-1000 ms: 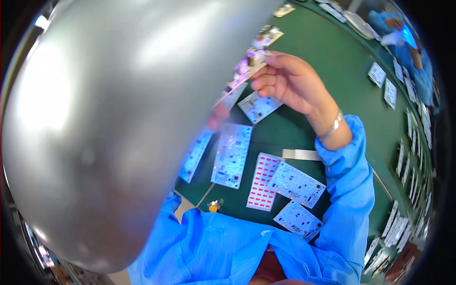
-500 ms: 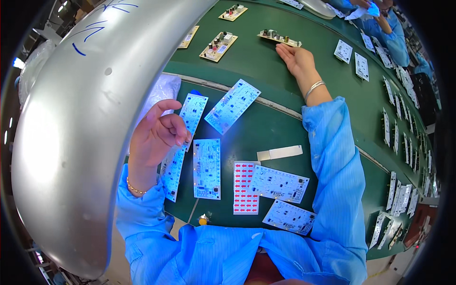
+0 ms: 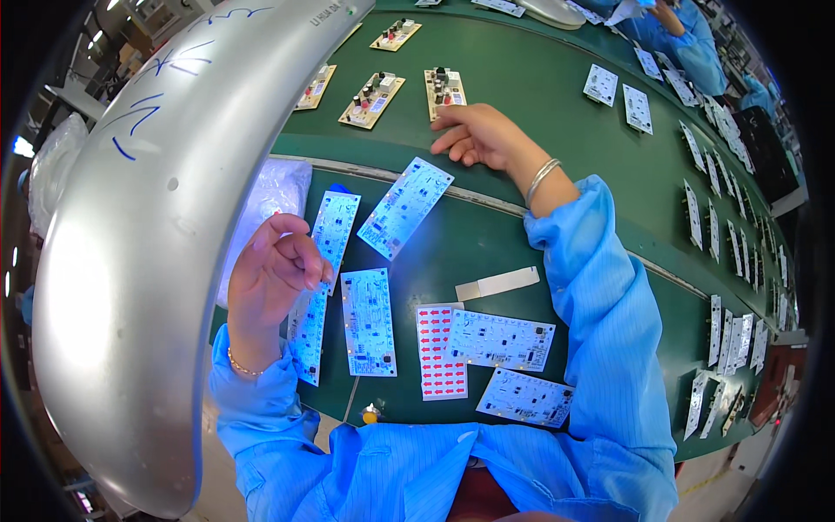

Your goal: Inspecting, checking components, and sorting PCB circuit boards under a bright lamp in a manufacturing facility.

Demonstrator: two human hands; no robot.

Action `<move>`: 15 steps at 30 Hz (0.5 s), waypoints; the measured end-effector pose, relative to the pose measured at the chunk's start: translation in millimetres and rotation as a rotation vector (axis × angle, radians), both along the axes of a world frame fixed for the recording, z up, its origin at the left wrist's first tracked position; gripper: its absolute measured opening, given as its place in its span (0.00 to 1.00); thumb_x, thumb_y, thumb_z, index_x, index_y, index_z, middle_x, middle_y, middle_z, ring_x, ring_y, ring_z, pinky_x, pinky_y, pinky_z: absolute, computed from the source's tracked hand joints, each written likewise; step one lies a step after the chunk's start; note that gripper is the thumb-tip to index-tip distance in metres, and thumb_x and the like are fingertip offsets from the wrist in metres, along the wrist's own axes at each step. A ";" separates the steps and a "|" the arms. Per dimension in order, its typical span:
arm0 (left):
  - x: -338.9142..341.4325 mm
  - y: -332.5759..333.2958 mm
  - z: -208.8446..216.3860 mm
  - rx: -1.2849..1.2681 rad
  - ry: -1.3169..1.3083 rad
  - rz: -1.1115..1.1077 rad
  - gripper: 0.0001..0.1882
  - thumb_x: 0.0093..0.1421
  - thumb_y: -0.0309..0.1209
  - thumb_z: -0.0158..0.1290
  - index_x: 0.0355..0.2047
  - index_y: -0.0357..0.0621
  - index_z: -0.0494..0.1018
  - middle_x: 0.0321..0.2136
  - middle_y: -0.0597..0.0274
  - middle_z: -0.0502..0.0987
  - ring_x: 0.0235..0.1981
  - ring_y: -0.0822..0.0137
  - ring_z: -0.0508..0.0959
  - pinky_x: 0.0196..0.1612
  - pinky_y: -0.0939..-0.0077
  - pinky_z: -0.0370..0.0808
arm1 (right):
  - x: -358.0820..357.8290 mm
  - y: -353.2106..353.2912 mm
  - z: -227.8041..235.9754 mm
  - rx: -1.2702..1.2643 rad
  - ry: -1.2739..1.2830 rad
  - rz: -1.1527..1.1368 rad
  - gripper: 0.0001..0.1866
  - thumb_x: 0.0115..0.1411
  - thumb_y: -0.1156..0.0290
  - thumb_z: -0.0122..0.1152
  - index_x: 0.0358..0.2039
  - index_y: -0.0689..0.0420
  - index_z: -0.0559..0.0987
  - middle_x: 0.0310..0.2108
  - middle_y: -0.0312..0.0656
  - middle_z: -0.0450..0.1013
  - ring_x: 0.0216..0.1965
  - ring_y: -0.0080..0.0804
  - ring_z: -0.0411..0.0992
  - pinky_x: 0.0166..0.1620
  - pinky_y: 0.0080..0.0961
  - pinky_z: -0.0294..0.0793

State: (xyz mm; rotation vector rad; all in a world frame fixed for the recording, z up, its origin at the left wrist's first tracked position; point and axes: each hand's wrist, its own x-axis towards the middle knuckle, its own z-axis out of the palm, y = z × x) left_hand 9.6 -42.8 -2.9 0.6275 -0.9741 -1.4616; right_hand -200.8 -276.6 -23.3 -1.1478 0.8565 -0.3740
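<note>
My right hand (image 3: 478, 137) is over the far part of the green work surface, fingers loosely bent and apart. Its foremost fingertips are at the near edge of a tan circuit board (image 3: 444, 87) with upright components; whether they still touch it cannot be told. My left hand (image 3: 274, 270) is raised beside the big silver housing, its index finger stretched and the other fingertips curled together. Anything pinched there is too small to make out. Under and beside it, white circuit boards (image 3: 369, 322) glow bluish, one tilted board (image 3: 406, 207) among them.
A sheet of red arrow stickers (image 3: 442, 374) lies partly under a white board (image 3: 502, 339), near a pale strip (image 3: 497, 284). The silver housing (image 3: 130, 261) fills the left side. More tan boards (image 3: 371, 100) stand farther back; white boards line the right. A co-worker's blue sleeve (image 3: 691, 52) shows far right.
My right hand has drawn back to the left and toward me. The tan board, tilted on its edge before, now lies face up and turned lengthwise. The left hand keeps its pose.
</note>
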 end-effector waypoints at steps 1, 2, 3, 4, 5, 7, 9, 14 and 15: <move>-0.6 -1.1 -0.4 -0.011 -0.003 0.003 0.20 0.57 0.41 0.34 0.44 0.39 0.59 0.23 0.55 0.69 0.21 0.66 0.67 0.33 0.66 0.62 | 0.1 -0.7 0.9 -0.262 0.104 -0.045 0.17 0.52 0.61 0.47 0.34 0.64 0.68 0.21 0.48 0.71 0.15 0.26 0.69 0.15 0.18 0.66; -1.2 -1.3 -0.3 -0.021 -0.006 0.004 0.20 0.57 0.41 0.34 0.43 0.39 0.59 0.23 0.55 0.69 0.21 0.66 0.67 0.33 0.66 0.62 | -0.9 -2.1 1.5 -0.523 0.212 -0.091 0.17 0.51 0.61 0.47 0.34 0.63 0.68 0.20 0.49 0.71 0.16 0.30 0.69 0.18 0.23 0.67; -1.5 -1.3 -0.5 -0.032 -0.008 0.004 0.20 0.57 0.41 0.34 0.43 0.39 0.59 0.22 0.55 0.69 0.21 0.67 0.67 0.33 0.66 0.62 | -3.0 -3.3 1.9 -0.783 0.324 -0.137 0.17 0.50 0.62 0.47 0.33 0.63 0.68 0.19 0.50 0.71 0.16 0.34 0.70 0.21 0.28 0.69; -1.8 -1.7 -0.6 -0.028 -0.013 0.018 0.20 0.57 0.42 0.35 0.43 0.39 0.59 0.22 0.55 0.69 0.21 0.66 0.67 0.33 0.66 0.63 | -8.2 -2.2 1.8 -1.140 0.529 -0.291 0.16 0.48 0.62 0.46 0.32 0.62 0.69 0.23 0.51 0.71 0.25 0.41 0.71 0.30 0.36 0.68; -1.7 -1.4 -0.9 -0.025 -0.018 0.030 0.21 0.57 0.43 0.35 0.43 0.39 0.58 0.22 0.55 0.68 0.21 0.66 0.67 0.33 0.65 0.64 | -11.1 -4.5 -1.5 -1.202 0.617 -0.277 0.16 0.48 0.62 0.45 0.33 0.61 0.69 0.24 0.51 0.71 0.27 0.43 0.70 0.32 0.37 0.67; -0.7 0.4 -0.7 -0.026 -0.026 0.052 0.21 0.56 0.44 0.36 0.42 0.39 0.59 0.22 0.56 0.68 0.21 0.66 0.68 0.33 0.65 0.65 | -11.8 -12.7 -15.2 -1.319 0.799 -0.249 0.17 0.48 0.63 0.45 0.34 0.61 0.68 0.27 0.52 0.71 0.33 0.47 0.68 0.36 0.40 0.65; -2.4 2.1 0.1 -0.025 -0.030 0.062 0.21 0.56 0.45 0.36 0.40 0.39 0.59 0.20 0.57 0.68 0.20 0.67 0.67 0.31 0.66 0.65 | -11.8 -23.5 -33.5 -1.260 0.666 -0.208 0.18 0.48 0.62 0.46 0.37 0.60 0.66 0.29 0.52 0.70 0.35 0.48 0.68 0.39 0.40 0.62; -9.3 6.0 6.0 0.024 -0.036 0.144 0.20 0.55 0.45 0.37 0.38 0.40 0.61 0.18 0.59 0.67 0.19 0.68 0.67 0.30 0.66 0.64 | -46.2 -60.0 -3.2 -1.426 0.962 -0.607 0.23 0.44 0.58 0.51 0.40 0.57 0.66 0.30 0.47 0.70 0.38 0.45 0.66 0.44 0.37 0.59; -10.2 5.0 7.8 0.031 -0.040 0.164 0.20 0.55 0.44 0.37 0.37 0.40 0.62 0.17 0.59 0.67 0.19 0.68 0.67 0.30 0.66 0.64 | -64.4 -74.4 -5.5 -1.444 1.018 -0.725 0.27 0.43 0.55 0.53 0.42 0.56 0.65 0.36 0.45 0.67 0.44 0.42 0.61 0.48 0.40 0.54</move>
